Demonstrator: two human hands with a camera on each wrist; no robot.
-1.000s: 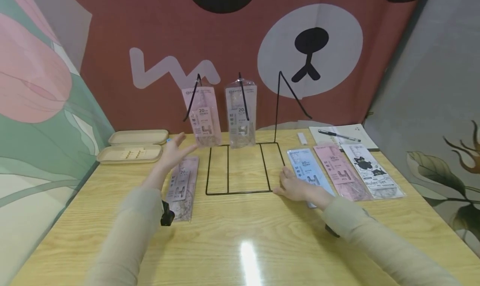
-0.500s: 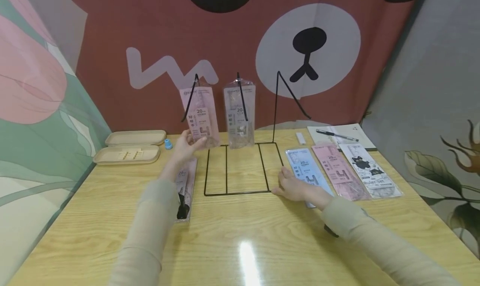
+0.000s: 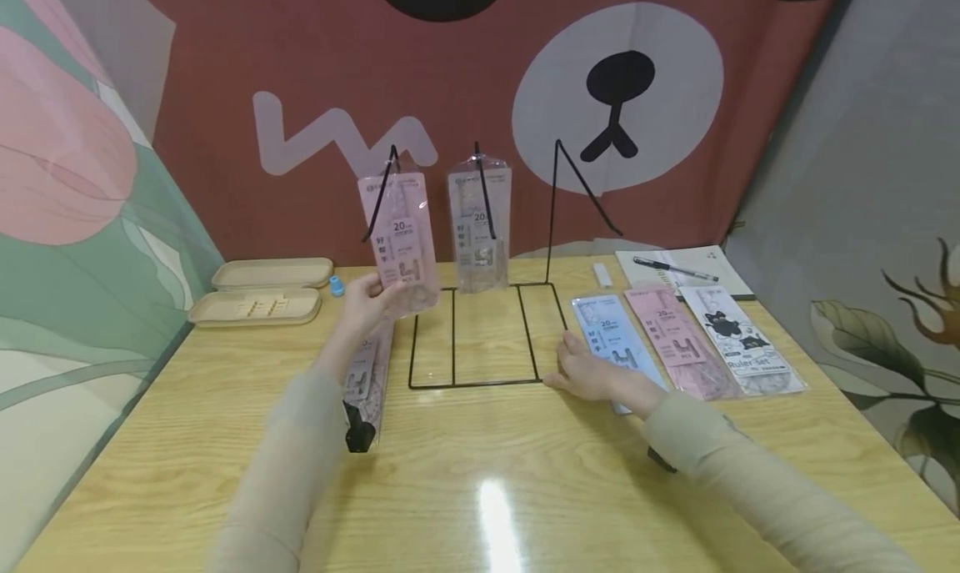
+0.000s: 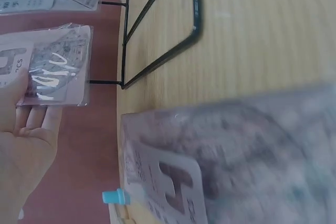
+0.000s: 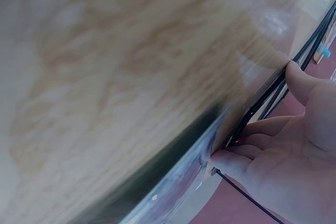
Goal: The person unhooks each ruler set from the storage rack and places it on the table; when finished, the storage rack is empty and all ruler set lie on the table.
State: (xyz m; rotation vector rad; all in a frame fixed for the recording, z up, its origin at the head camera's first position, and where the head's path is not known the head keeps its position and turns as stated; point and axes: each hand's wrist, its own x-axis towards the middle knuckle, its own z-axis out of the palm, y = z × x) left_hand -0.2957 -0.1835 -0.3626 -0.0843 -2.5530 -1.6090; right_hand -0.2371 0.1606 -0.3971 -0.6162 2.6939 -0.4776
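The left hand (image 3: 365,299) is pinching the lower end of a pink ruler pack (image 3: 399,238) that is hanging from the leftmost hook of a black wire display rack (image 3: 480,333); in the left wrist view the thumb is lying on the front of the pack and the fingers (image 4: 32,121) are lying straight behind it. The pack is hanging tilted, its bottom swung toward the hand. A clear ruler pack (image 3: 480,224) is hanging just beside it on the middle hook, and the right hook is standing bare.

The right hand (image 3: 592,374) is resting flat on the wooden table (image 3: 525,490) at the right front corner of the rack's base, fingers relaxed and touching the wire, as the right wrist view is showing. It is also lying over the near end of a blue ruler pack (image 3: 611,339), which is lying flat just beside a second pink pack (image 3: 675,339) and a cat-print ruler set (image 3: 742,344).

Another pinkish pack (image 3: 371,369) is lying on the table under the left forearm. Two beige trays (image 3: 262,294) and a small blue cap (image 3: 337,286) are sitting at the far left, and a pen on a notebook (image 3: 686,271) at the far right
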